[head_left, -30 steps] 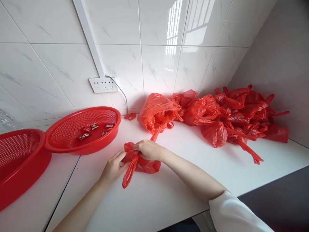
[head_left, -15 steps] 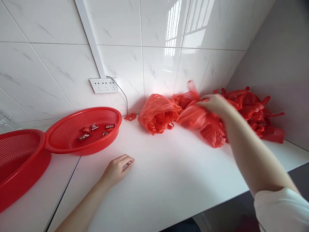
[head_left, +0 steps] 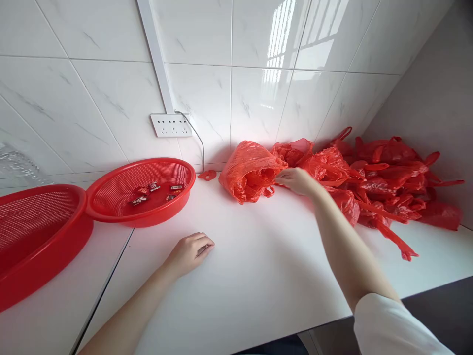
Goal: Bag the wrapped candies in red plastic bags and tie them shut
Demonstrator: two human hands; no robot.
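My right hand [head_left: 295, 181] reaches to the right edge of a bunched red plastic bag [head_left: 246, 170] near the wall; its fingertips are close to the bag's opening, and whether they grip it is hard to make out. Resting on the white table [head_left: 236, 276], my left hand [head_left: 195, 249] has its fingers curled together, and what they hold, if anything, is hidden. A heap of crumpled red bags [head_left: 391, 182] lies to the right of my right hand. Several small wrapped packets [head_left: 153, 187] lie in a round red basket [head_left: 177, 209] on the left.
A second red basket [head_left: 74, 236] stands at the far left, with clear plastic [head_left: 20, 165] behind it. A socket strip [head_left: 171, 125] with a grey cable is on the tiled wall. A small red scrap [head_left: 207, 175] lies by the wall.
My right hand has moved left, away from the bag it was moving, to the bunched bag. That bag now lies with the heap on the right. The view has shifted slightly.
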